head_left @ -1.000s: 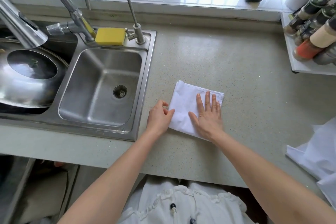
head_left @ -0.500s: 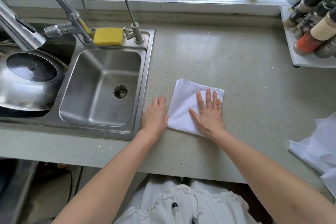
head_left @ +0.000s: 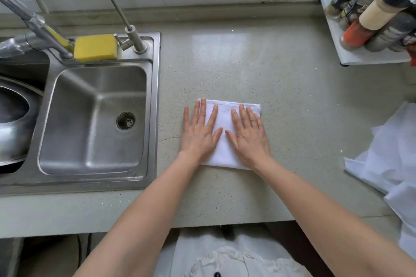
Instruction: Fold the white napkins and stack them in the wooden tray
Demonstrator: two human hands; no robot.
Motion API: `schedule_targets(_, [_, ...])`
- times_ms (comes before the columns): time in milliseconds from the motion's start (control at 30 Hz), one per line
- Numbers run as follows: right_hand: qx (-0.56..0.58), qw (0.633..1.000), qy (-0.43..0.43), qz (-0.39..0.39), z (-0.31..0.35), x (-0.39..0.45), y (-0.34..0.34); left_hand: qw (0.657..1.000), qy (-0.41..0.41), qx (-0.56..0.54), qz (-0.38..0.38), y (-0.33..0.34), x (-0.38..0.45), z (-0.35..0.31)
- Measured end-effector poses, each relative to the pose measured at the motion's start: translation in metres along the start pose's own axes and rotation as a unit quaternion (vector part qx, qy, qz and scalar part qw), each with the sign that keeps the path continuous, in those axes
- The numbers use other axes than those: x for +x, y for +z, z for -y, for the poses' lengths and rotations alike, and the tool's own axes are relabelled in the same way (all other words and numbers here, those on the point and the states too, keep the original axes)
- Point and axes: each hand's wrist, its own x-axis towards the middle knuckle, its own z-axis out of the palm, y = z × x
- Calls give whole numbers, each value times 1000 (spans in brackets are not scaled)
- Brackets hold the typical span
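We have one white napkin [head_left: 226, 141] folded into a compact rectangle on the speckled countertop [head_left: 258, 63], just to the right of the steel sink [head_left: 94, 119] and well short of the counter's front edge. Both hands lie flat on it, fingers straight and slightly fanned. Our left hand [head_left: 199, 132] covers the napkin's left side, with its outer fingers running off onto the bare counter, and our right hand [head_left: 249, 137] covers the right side; the thumbs nearly meet over the middle of the cloth. Neither hand pinches or lifts anything, so we judge this to be the pressing step, smoothing the fold so that the creases hold.

More white cloth [head_left: 391, 164] lies loose and rumpled at the right edge of the view, probably the napkins not yet folded, though the picture cuts it off and we cannot count them. The wooden tray does not appear anywhere in view.

Next, we think, the folded piece needs either one more fold or a lift by its edges, kept flat so that the layers do not slide apart, and then carrying to the tray, wherever it stands.
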Motion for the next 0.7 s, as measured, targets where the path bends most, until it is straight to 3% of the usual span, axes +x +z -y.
schedule_targets(133, [23,999,10,-33,5,-4,9,999,-22,-23,-17,6,-1,1])
schedule_targets(233, [18,999,22,-32,3,-11,14,999,-33,-20,-18,7,-1,3])
schedule_targets(367, [3,1000,-23,-18,-12,-15,15,999,-45,-24,-16,8,-1,3])
schedule_targets(467, [3,999,1,-35,-14,-19,6,997,-66,-39,-26,9,-2,3])
schedule_targets(500, [6,999,-22,-41,-12,-25,1,996,-68,-42,-28,9,-2,3])
schedule_targets(567, [-3,988,-154,-31,-13,-44,-4,996,-66,-44,-25,10,-1,3])
schedule_targets(633, [-21,963,-266,28,-21,-63,-4,996,-71,-47,-18,8,0,1])
schedule_targets(700, [-33,961,-269,62,-37,-69,-1,999,-41,-22,-25,4,-2,3])
